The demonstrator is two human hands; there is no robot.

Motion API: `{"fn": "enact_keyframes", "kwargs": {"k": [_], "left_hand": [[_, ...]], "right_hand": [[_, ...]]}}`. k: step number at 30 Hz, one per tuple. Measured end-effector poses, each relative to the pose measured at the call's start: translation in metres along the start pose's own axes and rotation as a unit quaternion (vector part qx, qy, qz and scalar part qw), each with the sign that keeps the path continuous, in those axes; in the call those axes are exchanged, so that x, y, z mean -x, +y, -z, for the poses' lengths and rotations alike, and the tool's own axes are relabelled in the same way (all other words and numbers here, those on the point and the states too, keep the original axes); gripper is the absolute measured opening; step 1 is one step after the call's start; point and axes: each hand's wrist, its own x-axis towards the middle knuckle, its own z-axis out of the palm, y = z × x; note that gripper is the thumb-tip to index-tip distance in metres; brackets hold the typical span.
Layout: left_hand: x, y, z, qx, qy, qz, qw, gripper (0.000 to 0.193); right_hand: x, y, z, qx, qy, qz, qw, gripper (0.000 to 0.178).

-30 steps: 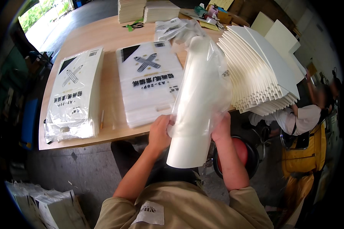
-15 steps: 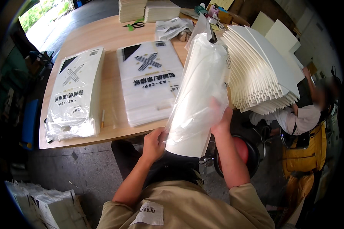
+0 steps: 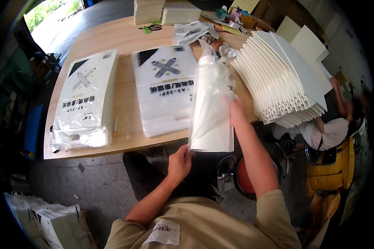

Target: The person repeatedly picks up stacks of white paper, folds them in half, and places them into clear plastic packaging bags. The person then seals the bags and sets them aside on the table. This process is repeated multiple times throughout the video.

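A clear plastic bag [image 3: 201,99] with curved white paper [image 3: 214,137] inside is held between my hands at the table's near edge. My left hand [image 3: 180,163] pinches the bag's near left corner. On the other side, my right hand [image 3: 237,111] is closed on the bag and paper at the right edge; some of its fingers are hidden behind the plastic. Just left of the bag lies a stack of flat printed plastic bags [image 3: 166,110]. Farther left is a pile of filled paper packs [image 3: 85,106], sealed in printed plastic.
Fanned stacks of white paper [image 3: 274,79] stand at the right of the wooden table [image 3: 95,39]. Scissors [image 3: 155,28] and paper stacks [image 3: 180,13] are at the back. A red stool [image 3: 247,174] stands below, and a co-worker [image 3: 334,130] sits far right.
Bag and paper have tilted down and away toward the table. My right hand has moved forward, while my left hand has shifted right and slightly nearer me.
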Motion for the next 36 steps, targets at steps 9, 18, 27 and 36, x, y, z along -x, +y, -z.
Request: {"fn": "enact_keyframes", "kwargs": {"k": [9, 18, 27, 36], "left_hand": [[-0.002, -0.007, 0.002, -0.031, 0.01, 0.055, 0.998, 0.013], [0.004, -0.047, 0.003, 0.088, 0.032, 0.059, 0.994, 0.016], [-0.002, -0.055, 0.014, 0.13, -0.103, 0.085, 0.982, 0.017], [-0.028, 0.054, 0.098, -0.249, 0.137, -0.204, 0.937, 0.041]], "right_hand": [[0.054, -0.046, -0.034, 0.08, -0.175, -0.023, 0.981, 0.039], [0.053, -0.017, -0.024, 0.176, -0.18, 0.014, 0.968, 0.062], [0.063, -0.023, -0.032, 0.298, -0.168, 0.178, 0.923, 0.091], [0.114, -0.038, -0.04, 0.578, -0.135, 0.281, 0.754, 0.074]]}}
